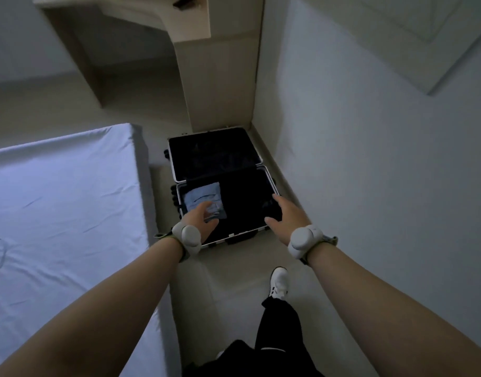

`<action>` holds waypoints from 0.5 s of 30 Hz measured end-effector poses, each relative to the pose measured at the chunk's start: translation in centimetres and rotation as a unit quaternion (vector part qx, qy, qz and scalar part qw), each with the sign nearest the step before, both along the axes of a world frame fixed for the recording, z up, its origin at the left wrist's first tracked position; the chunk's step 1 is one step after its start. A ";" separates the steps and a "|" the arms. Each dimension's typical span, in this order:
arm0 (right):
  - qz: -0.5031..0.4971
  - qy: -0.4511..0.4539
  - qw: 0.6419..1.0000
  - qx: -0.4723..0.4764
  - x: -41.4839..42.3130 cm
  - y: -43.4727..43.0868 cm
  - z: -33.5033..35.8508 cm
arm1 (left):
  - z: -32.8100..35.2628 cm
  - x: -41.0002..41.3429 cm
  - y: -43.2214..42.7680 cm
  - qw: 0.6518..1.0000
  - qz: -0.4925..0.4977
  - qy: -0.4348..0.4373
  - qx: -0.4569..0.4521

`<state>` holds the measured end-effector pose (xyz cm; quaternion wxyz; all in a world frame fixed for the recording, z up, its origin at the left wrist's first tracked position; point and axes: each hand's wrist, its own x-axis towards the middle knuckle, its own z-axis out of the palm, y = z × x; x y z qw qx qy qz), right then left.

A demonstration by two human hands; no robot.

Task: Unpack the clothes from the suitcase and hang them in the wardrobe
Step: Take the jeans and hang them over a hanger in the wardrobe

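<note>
A black suitcase (pixel 270 183) with a silver frame lies open on the floor against the wall, its lid half flat beyond the near half. A folded light-blue garment (pixel 200 195) lies in the left part of the near half. The right part is too dark to make out. My left hand (pixel 201 217) reaches over the near edge of the blue garment with relaxed fingers; whether it touches the cloth is unclear. My right hand (pixel 285 212) hovers over the dark right side, fingers spread, holding nothing. Both wrists wear white bands.
A bed with a pale sheet (pixel 59 202) fills the left side. A beige wardrobe or cabinet panel (pixel 217 77) stands beyond the suitcase. A white wall (pixel 370 159) runs along the right. My leg and white shoe (pixel 279 284) stand on the narrow floor strip.
</note>
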<state>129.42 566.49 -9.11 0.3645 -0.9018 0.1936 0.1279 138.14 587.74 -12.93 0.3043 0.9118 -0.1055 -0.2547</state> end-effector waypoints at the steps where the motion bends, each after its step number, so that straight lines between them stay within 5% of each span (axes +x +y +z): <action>1: 0.006 -0.004 1.000 -0.005 0.4 -0.2 -0.1 | -0.1 0.4 0.0 1.000 0.001 0.003 0.004; 15: 0.153 0.062 0.986 0.010 21.1 -11.3 -5.6 | -5.0 13.5 -8.2 0.982 0.179 0.061 0.024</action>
